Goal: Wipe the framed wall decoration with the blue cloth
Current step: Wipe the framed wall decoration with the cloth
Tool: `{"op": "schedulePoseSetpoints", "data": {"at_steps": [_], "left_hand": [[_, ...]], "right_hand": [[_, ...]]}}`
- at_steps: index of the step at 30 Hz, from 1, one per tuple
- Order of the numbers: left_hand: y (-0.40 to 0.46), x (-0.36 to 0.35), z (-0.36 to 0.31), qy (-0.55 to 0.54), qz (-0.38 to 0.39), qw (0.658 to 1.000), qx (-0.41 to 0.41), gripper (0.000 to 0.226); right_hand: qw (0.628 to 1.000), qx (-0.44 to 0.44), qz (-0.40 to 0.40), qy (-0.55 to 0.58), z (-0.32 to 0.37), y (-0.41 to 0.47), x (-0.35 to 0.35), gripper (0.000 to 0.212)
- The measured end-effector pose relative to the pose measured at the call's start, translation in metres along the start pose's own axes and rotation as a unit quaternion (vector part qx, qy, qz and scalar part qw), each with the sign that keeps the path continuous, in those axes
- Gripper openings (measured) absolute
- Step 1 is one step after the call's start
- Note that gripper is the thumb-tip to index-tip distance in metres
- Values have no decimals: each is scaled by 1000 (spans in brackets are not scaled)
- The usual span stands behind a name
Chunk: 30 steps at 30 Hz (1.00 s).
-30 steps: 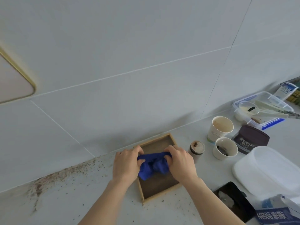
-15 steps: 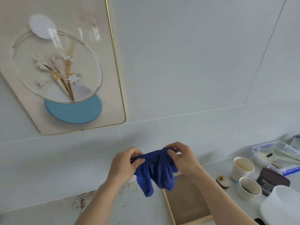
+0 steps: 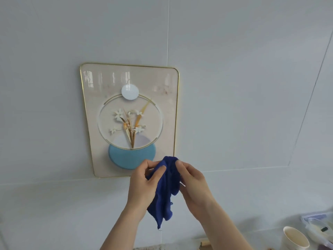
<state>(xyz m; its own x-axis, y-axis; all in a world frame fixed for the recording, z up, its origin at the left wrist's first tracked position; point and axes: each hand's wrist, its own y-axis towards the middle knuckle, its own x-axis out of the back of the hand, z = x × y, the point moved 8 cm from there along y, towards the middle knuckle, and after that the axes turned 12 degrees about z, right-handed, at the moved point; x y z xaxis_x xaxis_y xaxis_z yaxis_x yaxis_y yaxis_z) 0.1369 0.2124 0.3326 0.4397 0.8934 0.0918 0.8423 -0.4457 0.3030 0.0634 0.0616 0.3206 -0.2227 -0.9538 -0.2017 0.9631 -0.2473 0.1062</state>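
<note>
The framed wall decoration (image 3: 129, 120) hangs on the grey tiled wall, a gold-edged beige panel with white flowers, a white disc and a light blue disc. Just below and right of its lower edge both hands hold the blue cloth (image 3: 164, 192), which is bunched and hangs down between them. My left hand (image 3: 144, 184) pinches its upper left part. My right hand (image 3: 193, 183) grips the upper right part. The cloth's top overlaps the frame's lower right corner in view; whether it touches the frame I cannot tell.
At the bottom right stand a paper cup (image 3: 293, 238) and a clear plastic container (image 3: 317, 226) on the counter. A corner of a wooden tray (image 3: 203, 243) shows at the bottom edge. The rest is grey wall tile.
Both hands have lifted the blue cloth from the wooden tray up toward the wall. My view has risen and the decoration has come fully into sight, centred.
</note>
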Motion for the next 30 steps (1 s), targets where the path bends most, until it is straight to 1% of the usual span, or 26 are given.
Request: {"op": "schedulePoseSetpoints", "data": {"at_steps": [3, 5, 7, 10, 12, 13, 15, 17, 19, 21, 22, 23, 25, 27, 30], "left_hand": [[0, 9, -7, -33, -65, 997, -4, 8], [0, 5, -10, -31, -60, 998, -9, 9], [1, -2, -8, -4, -33, 999, -5, 16], [7, -3, 6, 71, 1, 997, 18, 41], [13, 7, 14, 133, -16, 991, 11, 46], [16, 13, 13, 174, -36, 984, -10, 48], [24, 20, 1, 262, -75, 959, -75, 48], [38, 22, -16, 344, -100, 922, -149, 45], [55, 22, -32, 411, -112, 882, -204, 44], [72, 22, -48, 460, -128, 844, -245, 49], [79, 22, -54, 480, -137, 826, -261, 53], [87, 22, -60, 502, -144, 808, -273, 56], [100, 21, -69, 545, -152, 774, -282, 61], [111, 23, -71, 575, -158, 752, -280, 63], [121, 27, -67, 585, -168, 742, -281, 60]], "right_hand": [[997, 15, 67, -34, -1, -3, -28, 25], [996, 8, 84, -24, -9, -5, -36, 21], [999, -1, 50, -12, -20, -4, -31, 17], [997, -40, -54, -39, -40, 2, -1, 10], [991, -62, -104, -55, -45, 4, 16, 8], [989, -60, -118, -66, -40, 6, 22, 6], [984, -32, -144, -105, -19, 14, 28, 7], [974, 28, -170, -149, 16, 26, 29, 13], [958, 103, -189, -188, 56, 40, 24, 16], [935, 191, -199, -222, 94, 53, 13, 18], [919, 238, -204, -240, 112, 58, 7, 23], [896, 287, -212, -263, 129, 63, 0, 29], [840, 370, -228, -325, 154, 72, -14, 40], [788, 415, -239, -388, 163, 85, -27, 48], [708, 442, -251, -490, 156, 105, -42, 53]]}}
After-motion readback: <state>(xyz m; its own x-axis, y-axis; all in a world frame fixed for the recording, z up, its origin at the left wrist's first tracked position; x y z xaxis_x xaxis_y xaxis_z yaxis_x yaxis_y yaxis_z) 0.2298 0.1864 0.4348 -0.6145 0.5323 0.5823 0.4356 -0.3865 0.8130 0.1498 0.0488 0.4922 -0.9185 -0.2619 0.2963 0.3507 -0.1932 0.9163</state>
